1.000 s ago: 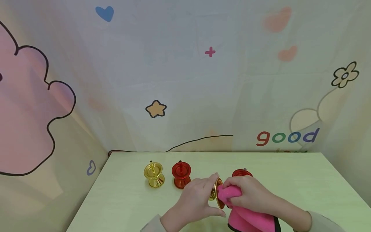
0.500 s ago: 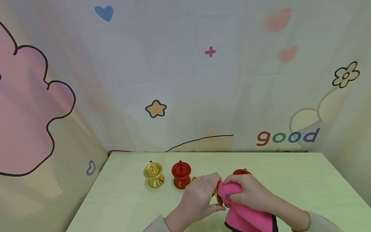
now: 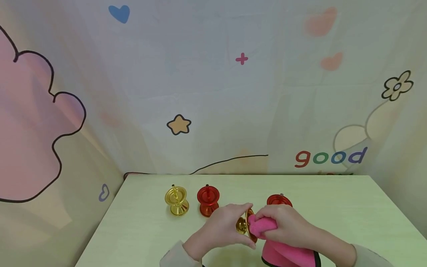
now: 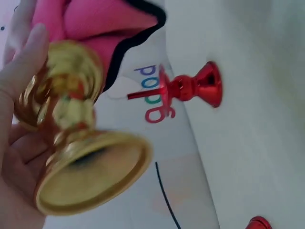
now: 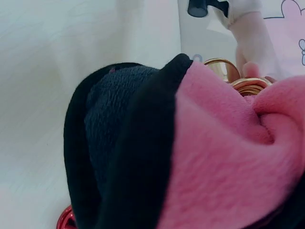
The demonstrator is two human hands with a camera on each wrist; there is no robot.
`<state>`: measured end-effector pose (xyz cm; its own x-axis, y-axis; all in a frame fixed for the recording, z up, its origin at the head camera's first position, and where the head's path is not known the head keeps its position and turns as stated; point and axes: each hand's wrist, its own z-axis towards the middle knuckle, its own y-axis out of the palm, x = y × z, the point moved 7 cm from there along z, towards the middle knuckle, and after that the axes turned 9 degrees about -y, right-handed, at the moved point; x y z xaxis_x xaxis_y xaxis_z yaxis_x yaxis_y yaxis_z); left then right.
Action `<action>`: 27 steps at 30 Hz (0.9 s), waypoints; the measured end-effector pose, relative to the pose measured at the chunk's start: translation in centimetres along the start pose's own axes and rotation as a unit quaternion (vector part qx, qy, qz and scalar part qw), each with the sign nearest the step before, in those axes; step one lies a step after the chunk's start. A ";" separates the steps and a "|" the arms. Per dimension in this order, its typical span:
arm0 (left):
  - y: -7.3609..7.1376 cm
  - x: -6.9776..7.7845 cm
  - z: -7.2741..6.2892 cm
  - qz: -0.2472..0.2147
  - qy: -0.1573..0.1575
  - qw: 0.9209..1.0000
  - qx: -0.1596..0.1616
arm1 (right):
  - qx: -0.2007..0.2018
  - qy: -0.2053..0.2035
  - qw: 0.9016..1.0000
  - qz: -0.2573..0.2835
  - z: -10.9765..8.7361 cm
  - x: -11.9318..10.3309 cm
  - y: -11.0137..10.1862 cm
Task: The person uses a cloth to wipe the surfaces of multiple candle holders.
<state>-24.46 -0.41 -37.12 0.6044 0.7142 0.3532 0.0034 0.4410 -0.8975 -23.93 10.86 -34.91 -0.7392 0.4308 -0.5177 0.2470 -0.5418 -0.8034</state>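
My left hand point(image 3: 221, 228) grips a gold candle holder point(image 3: 241, 225), its thumb and fingers spread around the dish rim. The holder lies tipped sideways, its dish turned to the right; in the left wrist view the candle holder's hollow base point(image 4: 102, 179) faces the camera. Pink cloth with black edging point(image 3: 290, 254) is bunched in my right hand point(image 3: 288, 224), which pinches it and presses it against the inside of the dish. The cloth fills most of the right wrist view, hiding the right fingers there. The dish's inside is mostly covered.
Behind the right hand stands a red candle holder point(image 3: 279, 200), partly hidden. Farther left on the pale table point(image 3: 133, 230) are another red candle holder point(image 3: 208, 200) and an upright gold candle holder point(image 3: 176, 200). A printed cloth backdrop point(image 3: 217, 92) rises behind the table.
The left hand has turned slightly, so more of the gold candle holder shows between its thumb and fingers. The pink cloth stays against the dish and shifts a little with the right hand.
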 end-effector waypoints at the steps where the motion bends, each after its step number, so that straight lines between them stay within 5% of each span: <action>1: -0.1 0.3 -0.2 0.023 0.012 0.999 0.032 | 0.001 0.009 1.000 0.006 0.0 0.2 0.0; 3: -0.1 0.9 -0.7 0.073 0.051 0.989 0.122 | 0.006 0.032 0.999 0.025 0.1 0.7 -0.1; 5: 0.1 1.4 -1.4 0.117 0.090 0.964 0.220 | 0.007 0.053 0.998 0.038 0.0 1.2 -0.2; 7: 0.4 1.6 -2.1 0.132 0.112 0.945 0.278 | 0.004 0.067 0.997 0.041 0.0 1.4 -0.1; 8: 0.6 1.6 -2.3 0.127 0.116 0.942 0.286 | 0.001 0.067 0.997 0.040 0.0 1.4 -0.1; 11: 0.8 1.1 -2.0 0.093 0.094 0.960 0.245 | -0.010 0.061 0.998 0.025 -0.1 1.3 0.0; 15: 0.5 0.1 -1.0 0.031 0.035 0.991 0.125 | -0.017 0.028 0.999 0.005 -0.1 0.6 -0.2; 18: 0.3 -0.1 -0.5 0.011 0.008 0.999 0.049 | -0.016 -0.010 1.000 -0.013 0.0 -0.1 -0.2; 20: 0.2 0.0 -0.5 0.019 0.007 0.999 0.032 | -0.010 -0.023 0.999 -0.021 0.1 -0.3 -0.2; 23: -0.2 0.7 -0.7 0.075 0.031 0.993 0.085 | -0.004 -0.008 1.000 -0.003 0.2 -0.2 -0.2; 27: -0.7 2.0 -1.7 0.164 0.091 0.954 0.232 | 0.006 0.034 0.999 0.040 0.2 0.5 -0.3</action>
<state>-21.86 -0.24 -36.25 0.6399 0.7683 -0.0165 -0.5382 0.4327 -0.7233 -24.47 11.11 -34.83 -0.6729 0.4344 -0.5988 0.2951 -0.5846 -0.7558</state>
